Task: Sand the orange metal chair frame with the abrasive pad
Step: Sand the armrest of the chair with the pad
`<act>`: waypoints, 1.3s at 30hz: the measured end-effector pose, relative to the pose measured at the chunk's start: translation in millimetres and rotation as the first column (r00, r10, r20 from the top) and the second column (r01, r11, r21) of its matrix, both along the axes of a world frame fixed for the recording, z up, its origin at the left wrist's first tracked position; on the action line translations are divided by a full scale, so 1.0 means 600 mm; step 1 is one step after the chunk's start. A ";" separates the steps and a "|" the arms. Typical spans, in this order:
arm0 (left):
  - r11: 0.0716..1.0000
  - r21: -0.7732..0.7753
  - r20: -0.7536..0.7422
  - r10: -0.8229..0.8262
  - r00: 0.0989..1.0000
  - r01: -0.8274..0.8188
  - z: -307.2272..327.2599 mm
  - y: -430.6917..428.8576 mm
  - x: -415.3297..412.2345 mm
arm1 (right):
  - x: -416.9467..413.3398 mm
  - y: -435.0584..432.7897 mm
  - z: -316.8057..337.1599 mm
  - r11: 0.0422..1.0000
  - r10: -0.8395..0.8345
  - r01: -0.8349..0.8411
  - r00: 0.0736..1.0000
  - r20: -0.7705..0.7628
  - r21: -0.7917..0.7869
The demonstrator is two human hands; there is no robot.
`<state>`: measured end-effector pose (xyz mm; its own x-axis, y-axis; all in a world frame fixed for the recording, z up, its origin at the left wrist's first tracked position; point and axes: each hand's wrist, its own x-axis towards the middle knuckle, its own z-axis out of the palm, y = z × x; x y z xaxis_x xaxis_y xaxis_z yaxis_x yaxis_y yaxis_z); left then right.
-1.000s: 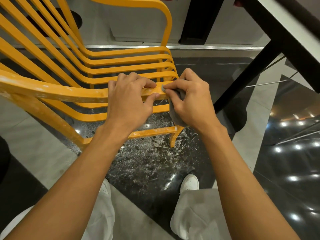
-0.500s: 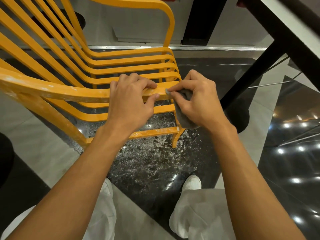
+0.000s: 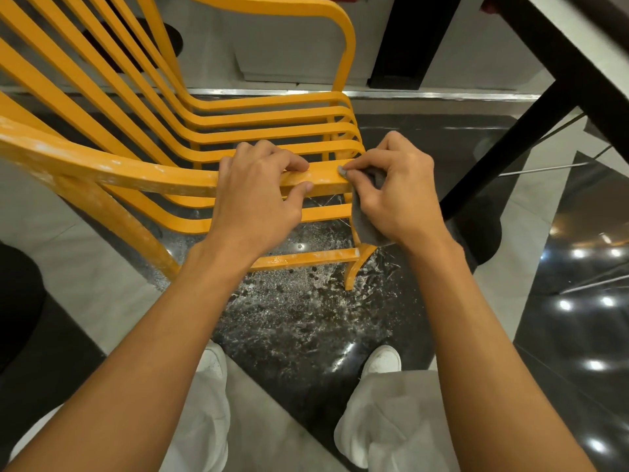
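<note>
black table leg (image 3: 510,148) upper right | white shoes (image 3: 381,361) on dusty dark floor (image 3: 299,318)

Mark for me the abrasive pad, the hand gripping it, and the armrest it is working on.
abrasive pad (image 3: 364,226), head view, on the grey flap hanging below the palm.
right hand (image 3: 400,192), head view, on the back of the hand.
orange chair armrest (image 3: 136,173), head view, on its scuffed top face.

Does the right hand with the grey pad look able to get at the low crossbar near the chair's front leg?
Probably yes. The low crossbar lies just below the right hand, nothing seems to stand between them, and the grey pad hangs toward it.
</note>
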<state>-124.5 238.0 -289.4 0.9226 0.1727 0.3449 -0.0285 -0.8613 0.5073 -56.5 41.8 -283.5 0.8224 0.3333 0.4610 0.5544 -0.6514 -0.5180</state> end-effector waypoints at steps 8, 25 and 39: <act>1.000 0.000 0.002 0.011 1.000 -0.011 -0.008 0.015 -0.011 | -0.008 0.013 0.003 0.992 0.127 -0.127 0.991 -0.036 -0.009; 1.000 0.009 0.056 0.003 0.998 -0.003 -0.019 0.015 -0.025 | -0.011 0.030 0.003 1.000 -0.031 0.031 0.999 -0.022 -0.001; 1.000 -0.015 0.066 -0.002 0.998 0.003 -0.022 0.023 -0.018 | -0.012 0.041 0.005 1.000 0.012 -0.013 1.000 -0.012 -0.027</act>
<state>-135.6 251.8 -302.6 0.8982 0.1760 0.4027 -0.0649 -0.8532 0.5175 -63.8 66.5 -280.7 0.8232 0.3560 0.4422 0.5568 -0.6583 -0.5066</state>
